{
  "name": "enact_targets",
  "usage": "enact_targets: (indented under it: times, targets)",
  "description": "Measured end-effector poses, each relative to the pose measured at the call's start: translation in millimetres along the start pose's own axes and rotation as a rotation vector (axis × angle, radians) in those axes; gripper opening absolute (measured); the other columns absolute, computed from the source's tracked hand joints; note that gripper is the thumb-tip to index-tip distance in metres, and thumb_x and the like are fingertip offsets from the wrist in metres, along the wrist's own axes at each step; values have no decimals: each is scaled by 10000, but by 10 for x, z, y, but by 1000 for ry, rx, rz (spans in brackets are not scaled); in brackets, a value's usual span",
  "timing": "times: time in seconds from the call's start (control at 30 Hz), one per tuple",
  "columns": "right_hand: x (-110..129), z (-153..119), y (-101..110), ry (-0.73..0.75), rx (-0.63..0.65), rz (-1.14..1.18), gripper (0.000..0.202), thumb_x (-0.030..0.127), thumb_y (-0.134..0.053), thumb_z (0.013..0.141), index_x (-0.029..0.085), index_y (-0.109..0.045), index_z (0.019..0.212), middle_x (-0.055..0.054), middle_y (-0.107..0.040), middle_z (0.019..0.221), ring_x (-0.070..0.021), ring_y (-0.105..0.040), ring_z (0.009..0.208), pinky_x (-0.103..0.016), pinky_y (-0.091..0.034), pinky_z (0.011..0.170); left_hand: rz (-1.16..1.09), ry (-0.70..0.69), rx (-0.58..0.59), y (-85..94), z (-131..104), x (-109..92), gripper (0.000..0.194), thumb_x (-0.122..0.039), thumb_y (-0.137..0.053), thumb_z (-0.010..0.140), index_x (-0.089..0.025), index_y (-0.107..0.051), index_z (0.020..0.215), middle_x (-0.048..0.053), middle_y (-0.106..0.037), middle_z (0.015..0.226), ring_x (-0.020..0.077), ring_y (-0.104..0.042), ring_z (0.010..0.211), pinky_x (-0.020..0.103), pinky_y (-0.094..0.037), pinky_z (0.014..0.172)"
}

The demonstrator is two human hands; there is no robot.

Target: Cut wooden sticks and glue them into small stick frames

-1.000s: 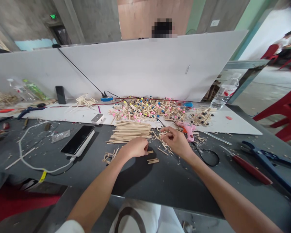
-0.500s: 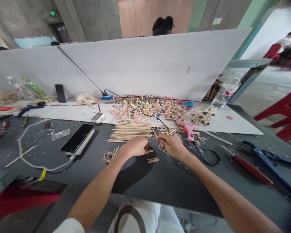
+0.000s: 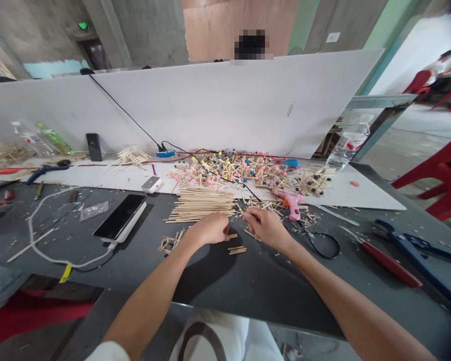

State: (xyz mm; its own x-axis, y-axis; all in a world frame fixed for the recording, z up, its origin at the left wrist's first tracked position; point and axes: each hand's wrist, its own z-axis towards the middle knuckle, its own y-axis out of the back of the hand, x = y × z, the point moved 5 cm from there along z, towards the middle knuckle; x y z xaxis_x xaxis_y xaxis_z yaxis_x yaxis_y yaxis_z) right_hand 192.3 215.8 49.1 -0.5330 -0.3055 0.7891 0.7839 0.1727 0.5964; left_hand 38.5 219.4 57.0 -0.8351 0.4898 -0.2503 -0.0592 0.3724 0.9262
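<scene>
My left hand is closed, its fingertips down at the table, with the ends of short wooden sticks poking out from under them. Just to the right, my right hand is pinched together; what lies between its fingertips is too small to make out. Beneath it a stick rests on the table. Nearer to me lie a few short sticks. Behind my left hand is a bundle of long thin sticks, and a small stick frame sits left of my left wrist.
A pile of stick pieces with coloured balls covers the white board. On the right are a pink glue gun, a red-handled tool and blue-handled pliers. A phone with a white cable lies left. A water bottle stands back right.
My right hand's fingers have drawn closer together, and the hand now covers more of the stick beneath it. My left hand stays almost still. The view has tilted slightly.
</scene>
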Motion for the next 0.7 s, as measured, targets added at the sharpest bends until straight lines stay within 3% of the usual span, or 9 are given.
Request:
enact_targets:
  times: [0.27,0.53,0.7]
  targets:
    - [31,-2,75,-68,-48,23,264,215,-426,863,211,-471,603,63,-474,414,-95,-514,348,-197,-344,416,-10,21,19,-12,5,18,95,-263,-687,743,-175,-719,752,56,-704,695,160,-586,593,247,-296,512]
    - [-87,2,-70,-122,45,223,203,346,-512,859,213,-558,713,18,-658,594,-142,-628,447,-213,-416,414,1,13,12,-11,9,13,68,-240,-687,728,-177,-705,743,47,-698,686,162,-589,601,247,-299,514]
    - [-72,3,-11,-70,-30,57,257,331,-518,863,212,-542,637,27,-614,520,-139,-608,440,-229,-428,486,18,-2,14,0,0,4,88,-264,-694,741,-176,-694,733,53,-695,696,177,-610,634,248,-310,521]
